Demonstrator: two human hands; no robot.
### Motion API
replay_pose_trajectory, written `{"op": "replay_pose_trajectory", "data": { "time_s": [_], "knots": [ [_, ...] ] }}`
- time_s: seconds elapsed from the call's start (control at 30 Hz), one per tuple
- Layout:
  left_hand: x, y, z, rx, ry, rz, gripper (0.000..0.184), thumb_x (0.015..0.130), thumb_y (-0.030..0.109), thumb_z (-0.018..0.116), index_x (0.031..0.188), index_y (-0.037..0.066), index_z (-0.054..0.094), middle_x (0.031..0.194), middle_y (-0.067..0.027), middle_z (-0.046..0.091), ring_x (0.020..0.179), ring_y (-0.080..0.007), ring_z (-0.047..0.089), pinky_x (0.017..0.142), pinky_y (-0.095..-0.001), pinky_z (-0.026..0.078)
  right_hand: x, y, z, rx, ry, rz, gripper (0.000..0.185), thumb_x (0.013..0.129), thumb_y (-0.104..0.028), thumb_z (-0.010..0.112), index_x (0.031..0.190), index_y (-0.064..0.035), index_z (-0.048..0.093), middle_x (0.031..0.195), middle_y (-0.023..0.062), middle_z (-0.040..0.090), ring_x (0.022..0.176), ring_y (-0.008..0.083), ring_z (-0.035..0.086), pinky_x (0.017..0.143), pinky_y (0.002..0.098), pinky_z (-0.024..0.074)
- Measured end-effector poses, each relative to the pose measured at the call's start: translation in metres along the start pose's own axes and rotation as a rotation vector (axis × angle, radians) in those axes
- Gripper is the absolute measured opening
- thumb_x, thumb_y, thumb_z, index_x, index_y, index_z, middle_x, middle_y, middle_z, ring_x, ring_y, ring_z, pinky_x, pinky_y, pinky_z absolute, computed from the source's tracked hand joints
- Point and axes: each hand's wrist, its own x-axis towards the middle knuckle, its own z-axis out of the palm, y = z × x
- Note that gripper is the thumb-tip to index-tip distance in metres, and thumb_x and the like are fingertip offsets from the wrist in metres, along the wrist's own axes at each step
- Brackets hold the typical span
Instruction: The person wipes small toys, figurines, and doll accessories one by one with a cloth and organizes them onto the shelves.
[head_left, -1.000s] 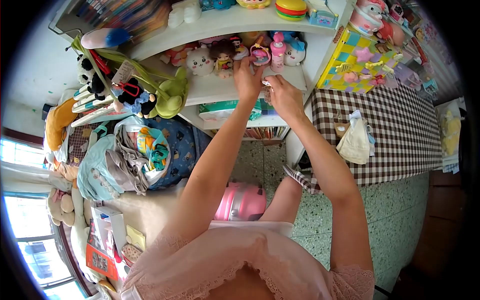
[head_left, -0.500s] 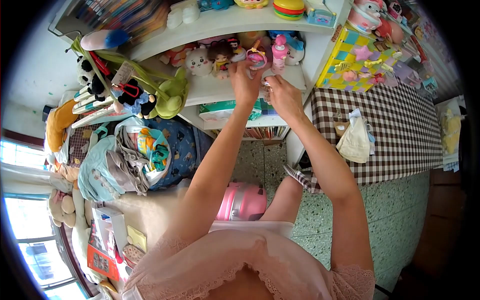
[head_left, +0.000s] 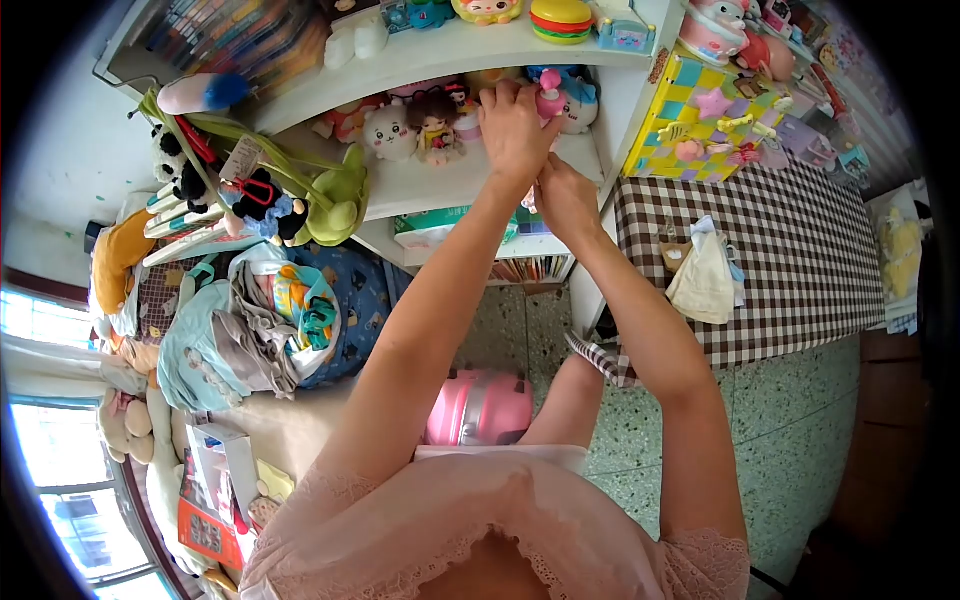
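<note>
My left hand (head_left: pixel 515 135) is over the middle shelf, its fingers curled forward and its palm facing away. Whatever it grips is hidden behind the hand. Just beyond its thumb stands a pink bottle-shaped toy (head_left: pixel 549 92), partly covered. A small doll with brown hair (head_left: pixel 438 125) and a white plush toy (head_left: pixel 389 133) sit to its left. Below and right of it, my right hand (head_left: pixel 568 198) is closed near the shelf's front edge. A bit of something small and pale pink (head_left: pixel 530 200) shows beside its fingers; its kind cannot be made out.
A hamburger toy (head_left: pixel 561 20) sits on the upper shelf. Hanging plush toys (head_left: pixel 265 200) crowd the left. To the right, a checked tablecloth (head_left: pixel 780 260) carries a cream cloth (head_left: pixel 702 280) and a yellow checked box (head_left: pixel 695 125). A pink suitcase (head_left: pixel 480 408) stands below.
My left hand has moved right and over the spot where a pink ring-shaped toy showed, now covered. My right hand has dropped slightly, and its fingers have drawn in. The view has shifted a little.
</note>
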Motion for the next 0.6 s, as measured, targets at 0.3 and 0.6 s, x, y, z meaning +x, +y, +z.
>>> {"op": "replay_pose_trajectory", "data": {
  "time_s": [0.3,0.6],
  "knots": [
    [-0.024,0.012,-0.049,-0.484,0.055,-0.288,0.049,0.066,0.017,0.081,0.105,0.001,0.056,0.102,-0.0127,0.061,0.094,-0.0282,0.058,0.085,-0.0373,0.047,0.000,-0.003,0.002,0.001,-0.043,-0.033,0.014,0.079,-0.005,0.056,0.093,-0.0046,0.059,0.084,0.0109,0.062,0.079,0.0285,0.063,0.064,0.0406,0.0521],
    [-0.076,-0.017,-0.124,-1.273,0.078,-0.575,0.036,0.090,0.013,0.064,0.119,0.000,0.048,0.104,-0.0072,0.061,0.094,-0.0156,0.061,0.082,-0.0286,0.049,-0.004,-0.016,-0.005,0.129,-0.184,-0.090,0.027,0.078,-0.005,0.057,0.105,-0.0085,0.061,0.101,0.0112,0.063,0.086,0.0312,0.063,0.073,0.0399,0.0511]
  ]
}}
